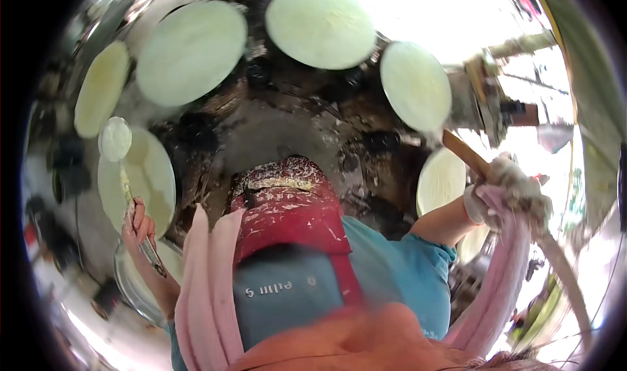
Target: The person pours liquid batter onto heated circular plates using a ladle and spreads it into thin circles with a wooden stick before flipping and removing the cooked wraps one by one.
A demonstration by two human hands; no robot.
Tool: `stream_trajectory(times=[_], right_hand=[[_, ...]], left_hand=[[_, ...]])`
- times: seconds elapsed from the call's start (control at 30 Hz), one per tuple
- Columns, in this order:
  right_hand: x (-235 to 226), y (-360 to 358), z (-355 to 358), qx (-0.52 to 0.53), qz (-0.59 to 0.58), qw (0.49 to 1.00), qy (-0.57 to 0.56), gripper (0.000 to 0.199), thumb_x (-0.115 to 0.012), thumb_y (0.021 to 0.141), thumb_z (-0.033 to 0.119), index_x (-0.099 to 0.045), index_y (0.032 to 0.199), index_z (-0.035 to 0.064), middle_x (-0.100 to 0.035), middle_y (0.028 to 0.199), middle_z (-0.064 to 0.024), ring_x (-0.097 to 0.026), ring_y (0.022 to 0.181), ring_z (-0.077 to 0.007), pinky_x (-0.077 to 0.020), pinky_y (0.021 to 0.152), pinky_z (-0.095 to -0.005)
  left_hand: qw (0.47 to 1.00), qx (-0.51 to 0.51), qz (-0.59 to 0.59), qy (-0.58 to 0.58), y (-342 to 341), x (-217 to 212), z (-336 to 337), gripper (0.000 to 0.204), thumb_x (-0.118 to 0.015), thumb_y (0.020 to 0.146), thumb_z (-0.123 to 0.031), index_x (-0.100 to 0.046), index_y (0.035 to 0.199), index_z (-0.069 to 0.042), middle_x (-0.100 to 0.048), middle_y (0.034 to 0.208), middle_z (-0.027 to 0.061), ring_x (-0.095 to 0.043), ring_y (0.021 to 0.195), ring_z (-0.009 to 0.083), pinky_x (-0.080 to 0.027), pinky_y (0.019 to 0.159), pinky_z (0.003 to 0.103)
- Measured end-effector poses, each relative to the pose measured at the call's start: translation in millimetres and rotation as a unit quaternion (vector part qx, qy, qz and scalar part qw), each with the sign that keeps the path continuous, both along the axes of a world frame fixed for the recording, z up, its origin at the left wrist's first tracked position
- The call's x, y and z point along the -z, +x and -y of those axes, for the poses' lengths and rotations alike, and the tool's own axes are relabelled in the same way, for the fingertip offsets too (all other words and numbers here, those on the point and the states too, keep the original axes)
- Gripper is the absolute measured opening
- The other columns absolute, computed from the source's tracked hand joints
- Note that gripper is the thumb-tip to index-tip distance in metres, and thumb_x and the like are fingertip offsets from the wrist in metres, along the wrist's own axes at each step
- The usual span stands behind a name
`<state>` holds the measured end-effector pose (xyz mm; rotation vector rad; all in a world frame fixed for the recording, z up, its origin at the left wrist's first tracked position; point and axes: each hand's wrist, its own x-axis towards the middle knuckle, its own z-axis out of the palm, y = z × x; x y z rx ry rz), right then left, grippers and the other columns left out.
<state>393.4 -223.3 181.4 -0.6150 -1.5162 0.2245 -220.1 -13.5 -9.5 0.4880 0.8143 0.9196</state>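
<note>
the long metal ladle with a round, whitish-coated bowl (116,140) stood at 9 o'clock in the view, its long axis steeply slanted: the bowl pointed between 11 and 12 o'clock, the handle's end toward 5. the bare left hand (139,221) had its fingers curled firmly around the handle. the bowl overlapped, in the view, the upper edge of a pale green round dish (159,175); whether they touched could not be told. at 3 o'clock the right hand in a whitish glove (512,183) was closed on a flat brown wooden stick (464,151) pointing toward 10; whether it also gripped the pink cloth towel (513,260) was unclear. pale lettering (279,287) ran upside down across the teal fabric shirt (379,253), below the white-spattered dark red apron (294,221).
</note>
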Motion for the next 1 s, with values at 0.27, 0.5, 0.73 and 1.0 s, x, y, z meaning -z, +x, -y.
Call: stream_trajectory(times=[0.27,0.5,0.73,1.0], right_hand=[[91,-158,83,0.198,-0.539,0.774,-0.267,0.027,-0.075,0.073,0.025,-0.066,0.085,0.0024,-0.064,0.072,-0.0125,-0.061,0.061,-0.0215,-0.0519,0.063,-0.0363],[129,-170,109,0.294,-0.497,0.709,-0.405,0.029,-0.067,0.081,0.01,-0.061,0.107,-0.0014,-0.064,0.084,-0.0054,-0.056,0.07,-0.0087,-0.0446,0.062,-0.0207],[285,-83,279,0.648,-0.47,0.526,-0.288,0.024,-0.068,0.082,0.008,-0.063,0.103,-0.0008,-0.065,0.086,-0.0038,-0.059,0.075,-0.009,-0.0483,0.073,-0.0223],[255,41,263,0.7,-0.154,0.43,-0.549,0.058,-0.077,0.067,0.04,-0.059,0.111,0.0063,-0.06,0.097,-0.0171,-0.061,0.082,-0.0327,-0.0484,0.075,-0.0412]], left_hand=[[0.954,0.272,0.12,-0.035,100,21,-73,0.029,-0.035,0.101,-0.021,-0.046,0.108,0.004,-0.038,0.061,-0.0035,-0.03,0.031,0.0036,-0.024,0.028,0.019],[0.91,0.367,0.152,-0.12,206,-32,-23,0.028,-0.033,0.1,-0.016,-0.043,0.11,0.009,-0.039,0.062,-0.0021,-0.035,0.033,0.004,-0.024,0.031,0.019],[0.895,0.41,0.116,-0.133,301,-55,44,0.025,-0.033,0.099,-0.013,-0.044,0.106,0.008,-0.037,0.06,-0.0021,-0.034,0.032,0.0035,-0.024,0.032,0.018],[0.901,0.394,0.097,-0.154,394,-82,117,0.026,-0.032,0.099,-0.014,-0.044,0.105,0.009,-0.037,0.061,-0.0013,-0.034,0.032,0.0044,-0.025,0.034,0.02]])
